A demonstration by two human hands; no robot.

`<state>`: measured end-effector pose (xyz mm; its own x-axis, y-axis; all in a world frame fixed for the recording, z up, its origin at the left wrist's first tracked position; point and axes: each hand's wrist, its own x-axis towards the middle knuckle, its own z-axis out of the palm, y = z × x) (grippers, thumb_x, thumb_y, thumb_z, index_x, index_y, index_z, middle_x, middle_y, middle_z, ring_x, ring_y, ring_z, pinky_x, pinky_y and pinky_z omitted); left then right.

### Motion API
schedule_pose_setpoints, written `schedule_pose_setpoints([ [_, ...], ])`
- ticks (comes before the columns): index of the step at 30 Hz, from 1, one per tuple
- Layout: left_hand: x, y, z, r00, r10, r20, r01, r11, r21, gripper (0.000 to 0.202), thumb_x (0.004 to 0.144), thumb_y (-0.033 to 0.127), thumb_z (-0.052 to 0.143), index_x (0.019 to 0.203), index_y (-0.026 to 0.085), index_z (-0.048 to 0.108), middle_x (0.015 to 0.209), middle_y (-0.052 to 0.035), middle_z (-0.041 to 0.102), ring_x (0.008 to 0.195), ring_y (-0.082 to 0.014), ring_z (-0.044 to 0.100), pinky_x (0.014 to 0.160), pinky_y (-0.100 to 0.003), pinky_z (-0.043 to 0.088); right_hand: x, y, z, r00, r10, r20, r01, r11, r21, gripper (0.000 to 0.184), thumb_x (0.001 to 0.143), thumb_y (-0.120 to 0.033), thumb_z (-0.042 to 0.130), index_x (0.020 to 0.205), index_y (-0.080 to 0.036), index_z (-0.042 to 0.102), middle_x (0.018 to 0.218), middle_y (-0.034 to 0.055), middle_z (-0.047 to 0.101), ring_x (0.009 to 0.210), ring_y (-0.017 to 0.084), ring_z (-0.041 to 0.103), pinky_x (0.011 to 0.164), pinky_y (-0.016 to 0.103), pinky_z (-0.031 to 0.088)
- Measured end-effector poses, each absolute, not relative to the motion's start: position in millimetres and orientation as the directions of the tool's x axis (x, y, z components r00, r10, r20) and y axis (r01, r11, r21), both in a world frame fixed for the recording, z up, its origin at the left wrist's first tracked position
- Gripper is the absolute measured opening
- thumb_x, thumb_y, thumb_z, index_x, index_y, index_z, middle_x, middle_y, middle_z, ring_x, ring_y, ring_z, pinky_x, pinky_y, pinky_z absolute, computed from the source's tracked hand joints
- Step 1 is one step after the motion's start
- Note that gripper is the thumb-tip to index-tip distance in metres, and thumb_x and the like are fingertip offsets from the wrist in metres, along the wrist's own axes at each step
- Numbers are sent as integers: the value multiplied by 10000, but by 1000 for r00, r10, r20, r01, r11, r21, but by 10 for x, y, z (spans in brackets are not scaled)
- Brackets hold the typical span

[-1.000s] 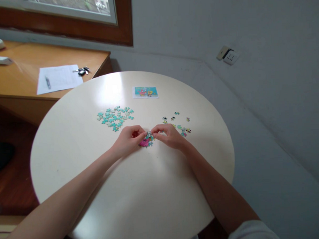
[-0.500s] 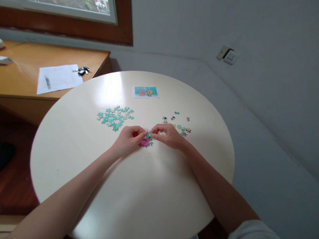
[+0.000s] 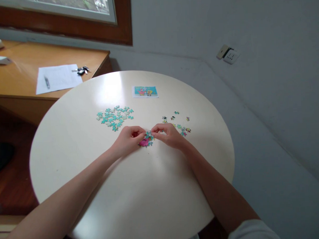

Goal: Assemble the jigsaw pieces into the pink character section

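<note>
My left hand (image 3: 130,139) and my right hand (image 3: 169,135) meet near the middle of the round table, thumbs and forefingers pinched. Between the fingertips is a small teal puzzle piece (image 3: 148,132), held from both sides at the top of a joined puzzle section (image 3: 144,142). That section is pink, teal and brown and lies on the tabletop. Several loose teal puzzle pieces (image 3: 114,117) are spread beyond my left hand. Other mixed-colour pieces (image 3: 179,127) lie beyond and right of my right hand, some partly hidden by it.
A picture card (image 3: 145,92) with cartoon figures lies toward the far side of the white round table (image 3: 120,201). On the wooden desk (image 3: 24,75) at left are a paper sheet (image 3: 60,79), a pen (image 3: 47,82) and keys (image 3: 81,70). A wall stands behind and to the right.
Both hands stay almost in place. The thumbs have shifted slightly apart, so more of the puzzle piece between them shows.
</note>
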<state>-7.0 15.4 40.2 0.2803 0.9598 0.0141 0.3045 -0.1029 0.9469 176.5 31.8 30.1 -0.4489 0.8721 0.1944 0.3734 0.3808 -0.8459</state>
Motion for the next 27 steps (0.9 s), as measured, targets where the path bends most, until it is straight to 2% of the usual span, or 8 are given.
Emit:
schedule_pose_setpoints([
  [10,-74,163,376,264,964,31,323,-119,939,205,648,252,496,632,124,654,555,-7,632,508,-112,526,475,-202,387,1764,315,307,-442,877,188,381,373,-846,135,731,-240,547,680,-145,626,665,15,645,649,114,557,659,240,421],
  [20,-71,143,402,283,957,57,296,-144,944,218,686,329,561,652,125,627,576,-24,625,521,-123,545,479,-212,409,1763,320,312,-447,872,198,377,385,-843,137,734,-244,547,685,-145,628,665,17,649,643,113,559,650,239,420],
  [27,-73,155,357,260,957,129,355,-220,909,221,711,338,578,654,131,630,568,-20,615,489,-98,483,456,-204,371,1766,323,290,-449,871,200,374,387,-843,152,752,-263,550,718,-144,640,696,24,663,660,116,570,667,247,428],
])
